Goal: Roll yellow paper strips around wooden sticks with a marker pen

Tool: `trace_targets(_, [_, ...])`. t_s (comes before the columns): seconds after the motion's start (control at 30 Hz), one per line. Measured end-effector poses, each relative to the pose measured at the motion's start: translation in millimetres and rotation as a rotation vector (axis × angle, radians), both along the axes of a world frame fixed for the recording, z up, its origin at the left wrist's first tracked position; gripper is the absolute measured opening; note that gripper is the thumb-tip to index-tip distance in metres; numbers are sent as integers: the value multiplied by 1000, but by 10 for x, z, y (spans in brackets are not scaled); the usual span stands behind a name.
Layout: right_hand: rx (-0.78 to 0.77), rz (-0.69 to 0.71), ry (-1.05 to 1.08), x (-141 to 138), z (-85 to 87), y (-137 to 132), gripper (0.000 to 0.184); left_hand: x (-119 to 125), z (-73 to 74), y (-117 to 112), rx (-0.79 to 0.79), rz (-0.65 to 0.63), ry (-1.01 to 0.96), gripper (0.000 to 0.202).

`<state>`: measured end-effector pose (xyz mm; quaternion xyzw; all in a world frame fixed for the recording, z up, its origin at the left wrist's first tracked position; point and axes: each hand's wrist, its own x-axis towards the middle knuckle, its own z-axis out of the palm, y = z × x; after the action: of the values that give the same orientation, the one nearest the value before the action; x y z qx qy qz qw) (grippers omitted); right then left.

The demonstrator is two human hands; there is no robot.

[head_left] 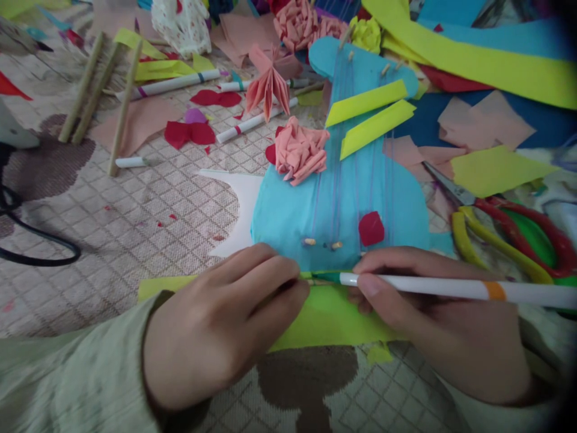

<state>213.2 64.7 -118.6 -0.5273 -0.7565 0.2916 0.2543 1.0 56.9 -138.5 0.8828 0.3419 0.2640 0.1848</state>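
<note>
My right hand (433, 331) grips a white marker (433, 287) with an orange band, its green tip pointing left toward my left fingertips. Fingers pressed together, my left hand (229, 319) rests over a yellow-green paper strip (333, 319); what is pinched there, if anything, is hidden. Just beyond both hands lies a blue harp-like paper craft (293, 222), strung with thin threads over small pegs. On it are a pink folded-paper flower (301, 150), a red paper piece (371, 228) and two yellow paper strips (369, 103). A white paper shape (246, 204) shows beneath its left edge.
Scissors (532, 234) with red and yellow handles lie at the right. Several wooden sticks (124, 114), markers (174, 83) and red paper scraps (189, 133) are scattered at the back left. A black cable (40, 255) curls at the left edge. Yellow paper (496, 66) lies at the back right.
</note>
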Motion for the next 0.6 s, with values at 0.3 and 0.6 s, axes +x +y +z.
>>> trace_targets(0.3, [-26,-61,120,17,-7,-41,7,11,8,-13,-23,13,23,33])
trace_targets(0.6, [26,29,102,-13,-18,-104,7,-13,-25,4,31,-39,-24,22])
